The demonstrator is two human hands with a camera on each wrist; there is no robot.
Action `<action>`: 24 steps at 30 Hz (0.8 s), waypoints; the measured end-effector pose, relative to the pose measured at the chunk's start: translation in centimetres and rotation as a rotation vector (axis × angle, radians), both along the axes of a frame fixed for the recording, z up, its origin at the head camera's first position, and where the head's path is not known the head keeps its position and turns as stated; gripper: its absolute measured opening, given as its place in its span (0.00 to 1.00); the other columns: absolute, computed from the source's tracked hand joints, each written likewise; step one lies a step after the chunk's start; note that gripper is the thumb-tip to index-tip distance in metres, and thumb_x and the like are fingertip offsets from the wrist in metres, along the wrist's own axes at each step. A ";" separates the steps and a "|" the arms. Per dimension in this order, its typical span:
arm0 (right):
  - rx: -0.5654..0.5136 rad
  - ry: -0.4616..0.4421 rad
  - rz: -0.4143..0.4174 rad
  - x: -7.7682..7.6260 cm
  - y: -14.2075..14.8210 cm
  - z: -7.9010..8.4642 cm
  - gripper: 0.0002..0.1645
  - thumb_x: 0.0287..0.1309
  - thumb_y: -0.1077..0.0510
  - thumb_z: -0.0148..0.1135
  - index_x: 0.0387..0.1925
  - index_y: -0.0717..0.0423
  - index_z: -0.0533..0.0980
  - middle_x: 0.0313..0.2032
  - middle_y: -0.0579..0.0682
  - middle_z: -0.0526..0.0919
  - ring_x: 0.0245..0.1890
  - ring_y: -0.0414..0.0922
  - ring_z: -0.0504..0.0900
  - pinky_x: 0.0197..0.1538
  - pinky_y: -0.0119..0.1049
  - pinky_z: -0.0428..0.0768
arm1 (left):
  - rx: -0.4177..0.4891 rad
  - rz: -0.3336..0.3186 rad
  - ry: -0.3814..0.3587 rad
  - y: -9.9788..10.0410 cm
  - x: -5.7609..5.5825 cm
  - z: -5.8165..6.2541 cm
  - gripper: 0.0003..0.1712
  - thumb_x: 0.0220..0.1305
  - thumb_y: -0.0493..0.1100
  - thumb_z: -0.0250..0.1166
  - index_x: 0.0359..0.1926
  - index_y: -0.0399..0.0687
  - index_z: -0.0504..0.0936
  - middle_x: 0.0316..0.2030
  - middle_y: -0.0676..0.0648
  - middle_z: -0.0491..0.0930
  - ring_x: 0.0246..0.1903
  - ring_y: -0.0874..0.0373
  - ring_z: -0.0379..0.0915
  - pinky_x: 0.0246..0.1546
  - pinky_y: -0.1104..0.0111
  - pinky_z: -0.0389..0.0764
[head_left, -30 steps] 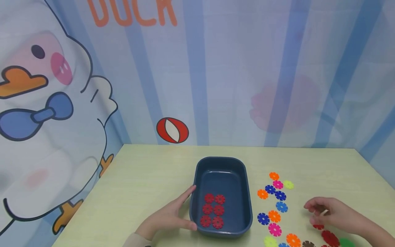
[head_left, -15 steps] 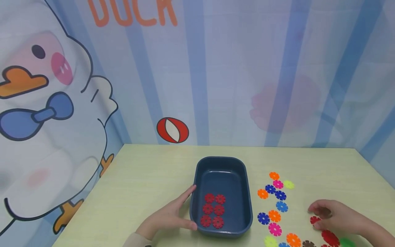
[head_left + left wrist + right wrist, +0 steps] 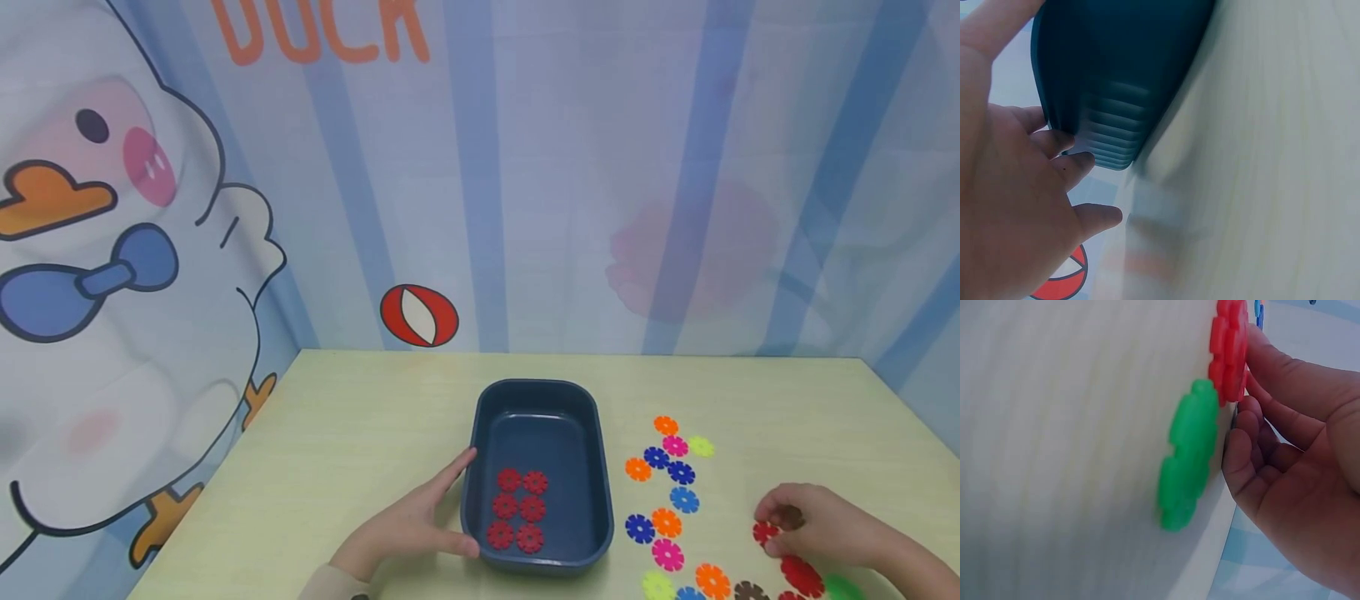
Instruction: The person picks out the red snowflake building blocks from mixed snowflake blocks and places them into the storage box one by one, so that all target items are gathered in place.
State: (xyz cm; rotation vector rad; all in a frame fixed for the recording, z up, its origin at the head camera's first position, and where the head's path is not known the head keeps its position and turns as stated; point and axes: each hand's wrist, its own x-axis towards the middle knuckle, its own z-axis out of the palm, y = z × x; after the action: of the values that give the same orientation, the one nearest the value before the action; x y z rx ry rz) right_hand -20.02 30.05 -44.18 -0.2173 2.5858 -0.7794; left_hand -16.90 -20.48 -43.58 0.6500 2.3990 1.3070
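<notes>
A dark blue rectangular tray [image 3: 551, 433] stands on the table with several red flower-shaped discs [image 3: 532, 508] laid in two columns inside. My left hand [image 3: 408, 521] lies against its left side, fingers and thumb spread along the outer wall. In the left wrist view the left hand's fingertips [image 3: 1082, 161] touch the tray wall. My right hand [image 3: 828, 525] pinches a red notched disc [image 3: 765, 533] between thumb and forefinger, low over the table. Close under that hand lie a red stack of discs [image 3: 801, 577] and a green disc [image 3: 842, 588].
Between tray and right hand, loose discs in orange [image 3: 666, 523], pink [image 3: 667, 554], dark blue [image 3: 641, 529], light blue [image 3: 685, 500] and yellow [image 3: 701, 447] are scattered. A brown disc [image 3: 750, 591] lies at the front. A printed curtain [image 3: 555, 183] hangs behind the table.
My right hand has shifted slightly right and its thumb and forefinger have closed on the red disc, which now shows more fully. My left hand and the tray stay put.
</notes>
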 end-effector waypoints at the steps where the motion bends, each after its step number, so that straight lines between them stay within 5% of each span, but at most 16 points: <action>1: 0.002 0.002 0.002 0.0 0.0 0.0 0.20 0.46 0.55 0.75 0.39 0.60 0.78 0.35 0.46 0.78 0.37 0.46 0.73 0.42 0.40 0.78 | 0.001 -0.001 -0.002 0.0 0.0 0.0 0.65 0.48 0.63 0.74 0.77 0.56 0.42 0.76 0.48 0.43 0.74 0.45 0.40 0.69 0.42 0.53; 14: -0.035 -0.023 -0.015 0.1 -0.3 0.1 0.18 0.45 0.58 0.75 0.35 0.56 0.74 0.30 0.47 0.75 0.35 0.45 0.72 0.36 0.33 0.75 | 0.004 -0.005 -0.003 0.1 -0.1 0.0 0.65 0.48 0.63 0.73 0.77 0.54 0.42 0.76 0.47 0.43 0.74 0.44 0.40 0.69 0.42 0.53; 24: -0.144 -0.014 0.097 0.1 0.4 0.2 0.14 0.51 0.60 0.71 0.36 0.58 0.73 0.31 0.49 0.77 0.34 0.45 0.74 0.34 0.29 0.77 | 0.008 -0.006 0.001 0.0 -0.1 0.0 0.65 0.48 0.62 0.74 0.77 0.54 0.42 0.76 0.48 0.43 0.74 0.44 0.40 0.69 0.42 0.52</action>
State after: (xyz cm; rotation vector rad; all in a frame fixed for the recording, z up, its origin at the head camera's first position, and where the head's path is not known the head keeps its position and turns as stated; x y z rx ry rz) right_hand -19.94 30.46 -43.97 -0.3769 2.4873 -0.9286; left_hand -16.97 -20.45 -43.56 0.6597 2.3915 1.3149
